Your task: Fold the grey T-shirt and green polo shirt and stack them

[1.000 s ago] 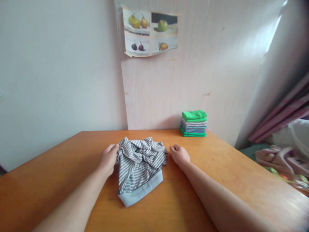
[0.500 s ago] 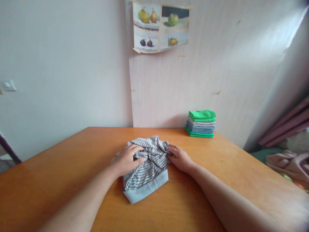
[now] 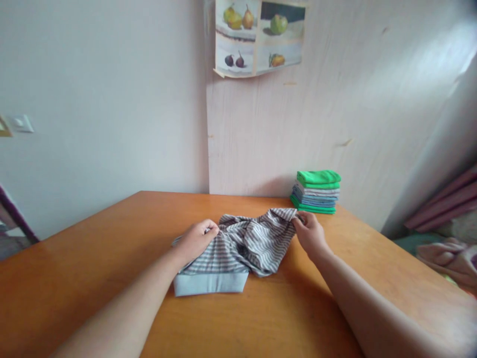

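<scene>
A grey-and-white striped garment (image 3: 227, 253) with a wide pale-blue ribbed band (image 3: 210, 283) lies partly bunched on the table, its band towards me. Whether it is shorts or a top I cannot tell. My left hand (image 3: 199, 238) is closed in a pinch on the cloth at the garment's left part. At the far right end, my right hand (image 3: 310, 231) grips an edge of the fabric between thumb and fingers, and that end is lifted a little off the table.
A stack of folded green, white and blue cloths (image 3: 316, 191) stands at the table's back right. The wooden table (image 3: 112, 243) meets the wall behind, where fruit pictures (image 3: 259, 37) hang. Rumpled fabric (image 3: 447, 253) lies beyond the right edge.
My right hand has taken hold of the garment's edge and drawn it out to the right. Left fingers have closed on the cloth. The band has turned nearly level.
</scene>
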### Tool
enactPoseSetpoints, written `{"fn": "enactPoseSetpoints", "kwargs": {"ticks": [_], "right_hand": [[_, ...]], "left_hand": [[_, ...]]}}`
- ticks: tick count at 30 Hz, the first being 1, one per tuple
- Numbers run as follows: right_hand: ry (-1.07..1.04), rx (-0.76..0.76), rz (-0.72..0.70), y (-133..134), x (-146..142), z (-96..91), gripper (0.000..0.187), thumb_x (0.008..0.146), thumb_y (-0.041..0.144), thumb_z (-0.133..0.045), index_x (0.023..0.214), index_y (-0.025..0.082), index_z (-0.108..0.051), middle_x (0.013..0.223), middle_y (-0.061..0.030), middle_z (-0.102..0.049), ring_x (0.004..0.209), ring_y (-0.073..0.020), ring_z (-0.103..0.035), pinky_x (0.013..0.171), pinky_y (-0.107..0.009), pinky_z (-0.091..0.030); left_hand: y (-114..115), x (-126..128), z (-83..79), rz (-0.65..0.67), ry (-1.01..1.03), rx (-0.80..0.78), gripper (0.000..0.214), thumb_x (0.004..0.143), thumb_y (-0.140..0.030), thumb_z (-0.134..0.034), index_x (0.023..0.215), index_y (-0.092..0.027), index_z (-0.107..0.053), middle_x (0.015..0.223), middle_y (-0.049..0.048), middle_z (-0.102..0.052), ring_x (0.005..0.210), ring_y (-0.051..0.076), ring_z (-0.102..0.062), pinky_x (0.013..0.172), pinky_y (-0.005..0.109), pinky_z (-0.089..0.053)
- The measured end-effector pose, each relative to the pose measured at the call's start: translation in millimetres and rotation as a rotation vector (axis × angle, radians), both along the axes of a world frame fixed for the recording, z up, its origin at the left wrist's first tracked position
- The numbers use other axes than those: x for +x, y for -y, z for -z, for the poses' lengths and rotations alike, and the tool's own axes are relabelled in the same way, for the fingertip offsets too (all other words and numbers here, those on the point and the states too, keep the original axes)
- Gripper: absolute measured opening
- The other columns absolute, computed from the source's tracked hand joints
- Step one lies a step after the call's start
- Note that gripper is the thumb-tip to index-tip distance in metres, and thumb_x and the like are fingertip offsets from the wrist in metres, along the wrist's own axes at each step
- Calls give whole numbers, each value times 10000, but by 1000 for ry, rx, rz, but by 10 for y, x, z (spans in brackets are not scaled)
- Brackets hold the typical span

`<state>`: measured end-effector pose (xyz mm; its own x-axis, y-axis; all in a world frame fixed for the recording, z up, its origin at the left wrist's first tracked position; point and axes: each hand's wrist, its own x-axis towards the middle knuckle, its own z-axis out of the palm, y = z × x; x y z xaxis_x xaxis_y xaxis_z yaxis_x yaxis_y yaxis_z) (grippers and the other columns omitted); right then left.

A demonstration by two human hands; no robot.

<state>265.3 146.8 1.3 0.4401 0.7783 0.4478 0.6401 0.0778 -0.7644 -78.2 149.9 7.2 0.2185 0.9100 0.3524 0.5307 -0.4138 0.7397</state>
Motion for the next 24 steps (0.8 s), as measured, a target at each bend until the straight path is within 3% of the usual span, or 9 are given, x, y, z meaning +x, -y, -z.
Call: {"fn": "enactPoseSetpoints", "kwargs": {"ticks": [3, 6, 9, 11, 15, 18, 20, 22, 24], "right_hand": [[244, 176, -44, 142, -132, -58, 422, 861, 469, -534, 1174, 195, -606, 1192, -141, -645, 1145, -293, -559, 971, -423, -433], [336, 142, -512, 413, -431, -130, 302, 938, 432, -491, 1047, 223, -680, 1049, -101, -701, 1002, -236, -629, 920, -364, -466], [558, 37, -936, 644, -701, -152, 499, 863, 475, -637, 1305, 245, -610, 1279, -100, -646, 1190, -268, -564, 1030, -403, -405], [677, -39, -1041, 715, -802, -143, 634, 812, 521, -695, 1388, 295, -556, 1460, -95, -519, 1364, -329, -412, 1104, -483, -316], [749, -59, -1088, 745, -859, -136, 274, 901, 457, -620, 1115, 318, -719, 1464, -33, -527, 1445, -352, -283, 1142, -557, -195], [529, -56, -1157, 765, -871, -131, 182, 931, 379, -584, 958, 257, -715, 1245, -43, -676, 1270, -275, -510, 1072, -451, -336], [157, -161, -1185, 765, -873, -117, 210, 938, 403, -564, 929, 222, -671, 930, -27, -712, 904, -180, -637, 831, -313, -474], [-299, -235, -1122, 732, -859, -111, 265, 913, 466, -596, 878, 205, -613, 702, 25, -611, 630, -119, -547, 609, -232, -436], [-675, -190, -991, 661, -825, -125, 315, 849, 499, -677, 820, 203, -572, 659, 43, -554, 589, -108, -495, 568, -220, -407]], "left_hand": [[-30, -24, -15, -79, -7, 98, 223, 839, -430, -574, 845, -222, -654, 834, 5, -695, 813, 200, -628, 768, 288, -453], [-21, -44, -59, -88, 20, 129, 241, 856, -439, -560, 841, -217, -653, 792, 1, -686, 776, 190, -623, 733, 277, -448], [14, -49, -98, -42, 35, 97, 263, 852, -454, -572, 858, -207, -663, 785, 2, -685, 769, 188, -622, 732, 273, -450], [34, -43, -109, 6, 32, 63, 266, 847, -457, -584, 868, -209, -677, 802, 5, -696, 776, 189, -624, 735, 270, -453], [65, -9, -116, 134, -25, -9, 273, 859, -467, -574, 871, -227, -704, 851, 10, -716, 815, 202, -633, 773, 277, -465], [97, 28, -145, 204, -108, -58, 295, 833, -493, -606, 896, -234, -732, 898, 20, -728, 884, 234, -646, 819, 300, -474], [121, 46, -173, 228, -120, -92, 346, 825, -535, -610, 915, -230, -745, 928, 28, -734, 919, 251, -649, 845, 311, -477], [145, 49, -201, 251, -61, -153, 441, 845, -603, -560, 927, -213, -748, 935, 38, -738, 936, 257, -649, 866, 318, -478], [170, 34, -220, 306, 49, -247, 561, 888, -660, -457, 962, -184, -745, 942, 55, -742, 943, 260, -649, 884, 328, -479]]}}
